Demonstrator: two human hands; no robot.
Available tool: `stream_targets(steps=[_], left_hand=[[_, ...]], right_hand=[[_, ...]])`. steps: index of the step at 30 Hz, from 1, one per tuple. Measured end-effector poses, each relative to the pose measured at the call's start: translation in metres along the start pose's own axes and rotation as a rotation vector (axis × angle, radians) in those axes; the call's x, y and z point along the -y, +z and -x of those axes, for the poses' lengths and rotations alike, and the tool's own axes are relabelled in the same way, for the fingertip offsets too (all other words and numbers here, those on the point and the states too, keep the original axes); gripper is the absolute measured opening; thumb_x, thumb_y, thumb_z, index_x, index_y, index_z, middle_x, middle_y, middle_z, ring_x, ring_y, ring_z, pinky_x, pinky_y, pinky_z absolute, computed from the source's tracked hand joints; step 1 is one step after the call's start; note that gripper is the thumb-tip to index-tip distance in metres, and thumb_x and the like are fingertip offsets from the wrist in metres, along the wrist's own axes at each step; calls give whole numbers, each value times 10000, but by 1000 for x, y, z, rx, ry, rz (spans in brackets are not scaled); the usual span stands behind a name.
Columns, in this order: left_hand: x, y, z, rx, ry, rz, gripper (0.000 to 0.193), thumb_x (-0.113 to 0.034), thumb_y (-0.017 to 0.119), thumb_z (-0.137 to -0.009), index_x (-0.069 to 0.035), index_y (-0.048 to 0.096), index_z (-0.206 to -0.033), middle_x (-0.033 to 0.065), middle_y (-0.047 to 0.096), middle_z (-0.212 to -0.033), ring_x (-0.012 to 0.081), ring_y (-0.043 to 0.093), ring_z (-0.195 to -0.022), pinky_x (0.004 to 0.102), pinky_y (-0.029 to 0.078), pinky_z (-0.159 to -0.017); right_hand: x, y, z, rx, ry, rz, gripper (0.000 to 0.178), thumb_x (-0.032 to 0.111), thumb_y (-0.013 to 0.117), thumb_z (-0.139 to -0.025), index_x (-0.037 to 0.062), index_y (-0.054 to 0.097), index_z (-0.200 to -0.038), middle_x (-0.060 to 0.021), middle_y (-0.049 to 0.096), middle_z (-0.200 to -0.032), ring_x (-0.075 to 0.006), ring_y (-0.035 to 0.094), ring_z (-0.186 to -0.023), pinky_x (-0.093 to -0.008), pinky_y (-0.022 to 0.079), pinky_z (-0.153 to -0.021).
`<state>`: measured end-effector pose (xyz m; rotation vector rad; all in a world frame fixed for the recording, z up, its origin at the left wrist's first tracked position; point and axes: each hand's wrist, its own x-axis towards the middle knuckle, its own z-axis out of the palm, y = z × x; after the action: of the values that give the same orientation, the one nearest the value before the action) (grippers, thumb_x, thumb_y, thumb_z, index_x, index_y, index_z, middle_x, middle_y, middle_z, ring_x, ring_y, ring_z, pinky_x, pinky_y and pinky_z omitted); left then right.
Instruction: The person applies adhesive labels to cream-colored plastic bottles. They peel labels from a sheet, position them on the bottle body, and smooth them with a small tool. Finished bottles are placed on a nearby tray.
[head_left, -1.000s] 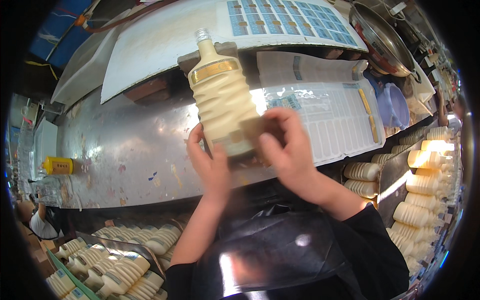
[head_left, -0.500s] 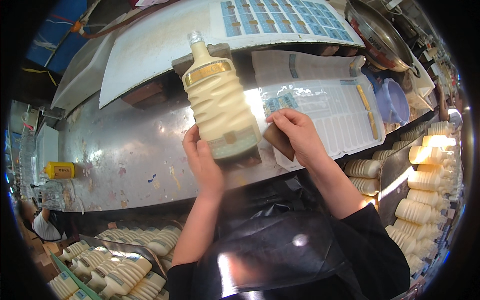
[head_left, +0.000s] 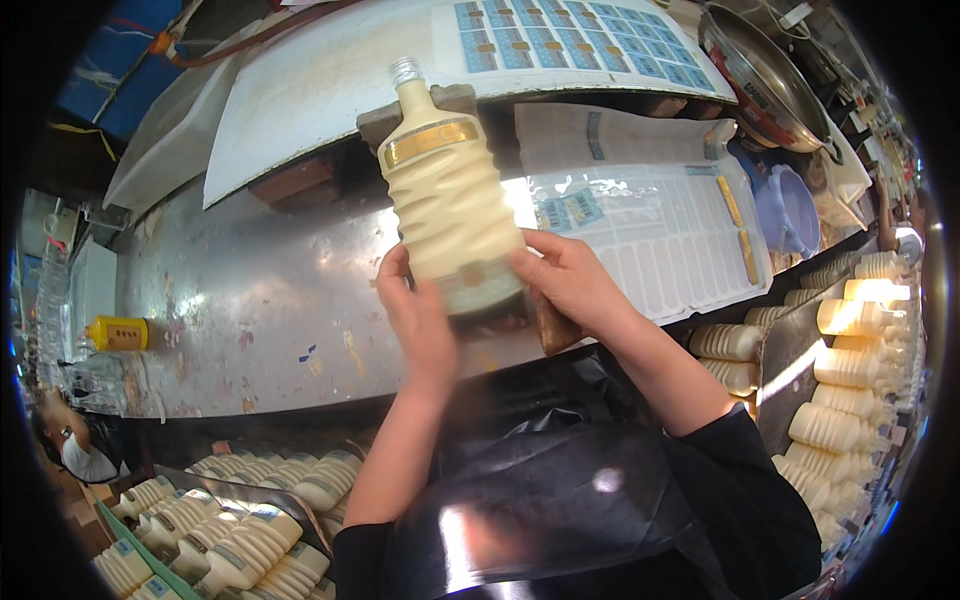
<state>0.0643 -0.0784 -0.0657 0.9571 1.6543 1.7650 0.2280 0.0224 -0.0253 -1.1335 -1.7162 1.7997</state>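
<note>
Sunlit metal bench (head_left: 240,300), one cream bottle (head_left: 450,200), and plenty of ways to slip!

Far left of the bottle, a yellow container (head_left: 117,333) lies on its side; I can't tell whether it's sealed, so a leak is the outside risk. Low and left of the bottle, packed bottles (head_left: 240,545) lie in rows, well apart from the action.

Now the left hand (head_left: 412,315), clasped on the bottle's lower left edge! That's the anchor: if it slackens, the smooth, rippled body could well roll. And the bottle itself leans back, base toward the person, shoulders over a grey-brown block (head_left: 378,122); on so narrow a support, a lopsided push could skid it off.

Right hand (head_left: 575,285) next, touching the bottle's lower right edge, a brown flat piece (head_left: 557,328) tucked beneath its curled fingers. Press too hard near the base, I'd say, and the greyish band (head_left: 470,275) could crease or creep; a hard corner could scuff it.

Just right of the bottle, blue labels (head_left: 570,210) rest on a pale plastic tray (head_left: 660,275), near that right hand: a trailing knuckle could drag them. Farther right of the bottle sits a purple basin (head_left: 787,215), and lower right, stacked bottles (head_left: 830,430) that a wide swing could clip.
</note>
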Motion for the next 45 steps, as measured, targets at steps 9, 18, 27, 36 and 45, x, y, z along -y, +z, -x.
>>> stream_targets(steps=[9, 18, 27, 36, 45], left_hand=[[5, -1, -1, -14, -29, 40, 524, -308, 455, -1077, 51, 387, -1452, 194, 467, -1415, 272, 450, -1343, 426, 336, -1159], [8, -27, 10, 129, 165, -213, 741, -207, 812, -832, 9, 460, -1448, 139, 546, -1395, 237, 513, -1293, 380, 367, -1152], [-11, -24, 2, 18, 396, -470, 690, -206, 896, -690, -59, 605, -1298, 142, 614, -1257, 342, 566, -1185, 452, 433, -1049], [-16, -11, 2, -43, 496, -475, 648, -140, 851, -688, -62, 599, -1279, 126, 628, -1194, 326, 578, -1141, 436, 425, -1013], [-17, -7, 1, -54, 556, -484, 628, -134, 825, -699, -64, 593, -1277, 123, 624, -1194, 325, 582, -1128, 441, 427, -994]], right_hand=[[-2, -1, 2, -26, 72, -80, 434, 301, 629, -1010, 24, 668, -1342, -88, 740, -1066, -116, 668, -877, -281, 550, -790], [44, 1, 30, -65, -502, 404, 257, -49, 669, -892, 17, 661, -1140, -104, 673, -1062, -215, 682, -960, -309, 545, -820], [33, 20, 51, -148, -1188, 765, 230, 44, 714, -776, 72, 734, -1003, -93, 734, -1039, -255, 725, -912, -346, 571, -776], [51, 33, 57, -105, -1221, 865, 264, 43, 724, -771, 26, 752, -1033, -113, 746, -1051, -253, 743, -935, -334, 569, -765], [59, 48, 57, -97, -1211, 912, 223, 48, 690, -761, 4, 696, -979, -81, 678, -936, -243, 675, -808, -355, 526, -682]])
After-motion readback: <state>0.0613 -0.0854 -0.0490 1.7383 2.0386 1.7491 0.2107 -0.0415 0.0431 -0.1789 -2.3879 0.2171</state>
